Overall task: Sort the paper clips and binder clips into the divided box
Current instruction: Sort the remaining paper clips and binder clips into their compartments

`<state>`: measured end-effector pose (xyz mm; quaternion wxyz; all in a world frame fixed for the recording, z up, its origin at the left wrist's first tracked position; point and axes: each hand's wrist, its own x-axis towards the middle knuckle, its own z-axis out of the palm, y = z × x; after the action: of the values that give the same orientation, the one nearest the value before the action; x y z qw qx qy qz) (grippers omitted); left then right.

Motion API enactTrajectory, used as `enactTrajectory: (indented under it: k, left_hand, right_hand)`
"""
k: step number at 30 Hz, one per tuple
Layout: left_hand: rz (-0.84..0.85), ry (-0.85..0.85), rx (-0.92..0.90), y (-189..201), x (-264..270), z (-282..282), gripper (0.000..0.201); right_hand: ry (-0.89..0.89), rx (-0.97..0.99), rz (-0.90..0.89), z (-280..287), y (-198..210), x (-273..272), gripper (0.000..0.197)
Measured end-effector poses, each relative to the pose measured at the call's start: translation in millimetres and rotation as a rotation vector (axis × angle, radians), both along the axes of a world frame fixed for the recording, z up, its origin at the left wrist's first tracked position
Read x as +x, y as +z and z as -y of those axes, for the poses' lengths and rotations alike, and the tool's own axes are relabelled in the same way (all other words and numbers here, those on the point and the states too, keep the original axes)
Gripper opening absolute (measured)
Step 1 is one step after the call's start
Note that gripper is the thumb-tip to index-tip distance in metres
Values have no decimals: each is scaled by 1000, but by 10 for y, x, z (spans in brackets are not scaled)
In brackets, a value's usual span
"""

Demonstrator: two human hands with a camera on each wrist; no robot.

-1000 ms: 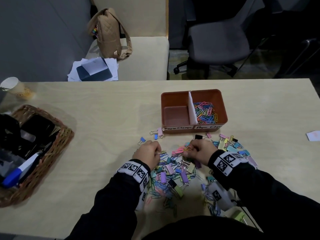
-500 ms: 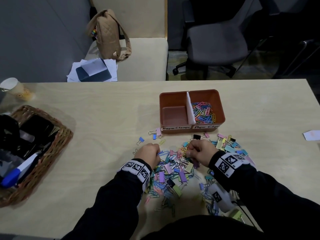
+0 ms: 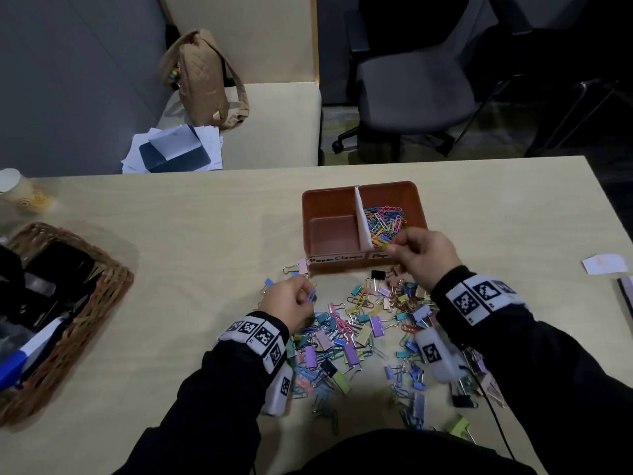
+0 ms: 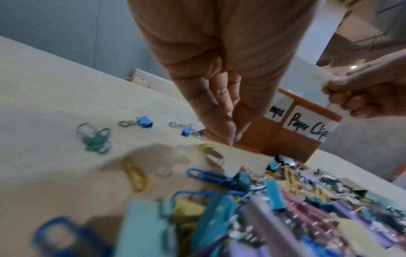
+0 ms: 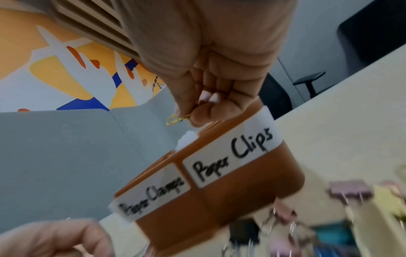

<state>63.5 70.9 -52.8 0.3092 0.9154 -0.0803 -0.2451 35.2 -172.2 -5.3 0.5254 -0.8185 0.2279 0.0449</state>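
Observation:
An orange divided box (image 3: 416, 195) stands mid-table, labelled "Paper Clamps" on the left and "Paper Clips" (image 5: 232, 154) on the right. Its right compartment holds coloured paper clips (image 3: 385, 222); the left one is bare. My right hand (image 3: 423, 257) hovers over the box's front right edge and pinches a yellow paper clip (image 5: 175, 120). Lower and to the left, my left hand (image 3: 291, 308) pinches a blue-purple paper clip (image 3: 311, 298) just above the table. A mixed pile of paper clips and binder clips (image 3: 370, 337) lies between and below my hands.
A wicker basket (image 3: 113, 286) with pens and dark items sits at the left edge. A paper cup (image 3: 20, 193) stands at the far left. A white paper scrap (image 3: 604, 264) lies at the right. Stray binder clips (image 3: 298, 267) lie by the box's front left corner.
My right hand has risen from the pile and moved forward to the box's paper clip side with a yellow clip. My left hand has lifted slightly off the pile with a clip.

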Motion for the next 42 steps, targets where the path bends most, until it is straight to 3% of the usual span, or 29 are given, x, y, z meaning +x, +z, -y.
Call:
enactTrajectory:
  k: [5, 8, 12, 16, 19, 21, 25, 33, 38, 42]
  left_hand:
    - [43, -48, -157, 318, 5, 345, 21]
    - [111, -75, -203, 536, 104, 612, 23]
    - [178, -94, -304, 756, 304, 973, 24]
    - [214, -92, -285, 804, 464, 1233, 23]
    - [200, -107, -275, 752, 487, 1266, 30]
    - [218, -101, -263, 724, 456, 1201, 28]
    - [217, -80, -230, 662, 363, 910, 15]
    - [160, -111, 11, 315, 125, 266, 7]
    - [100, -271, 254, 42, 90, 34, 15]
    - [42, -390, 313, -36, 41, -38, 27]
  right_hand:
    - [-106, -267, 19, 236, 110, 262, 4]
    - [-56, -389, -12, 297, 124, 323, 19]
    - [-130, -358, 46, 382, 106, 217, 9]
    - [-206, -311, 40, 476, 3, -19, 25]
    - [-199, -268, -6, 484, -102, -216, 18]
    - [-126, -255, -60, 431, -170, -341, 9]
    - [157, -256, -154, 192, -289, -437, 11]
    - [681, -521, -24, -227, -464, -253, 27]
    - [788, -633, -34, -332, -568, -219, 27]
    - [807, -719, -17, -355, -575, -270, 17]
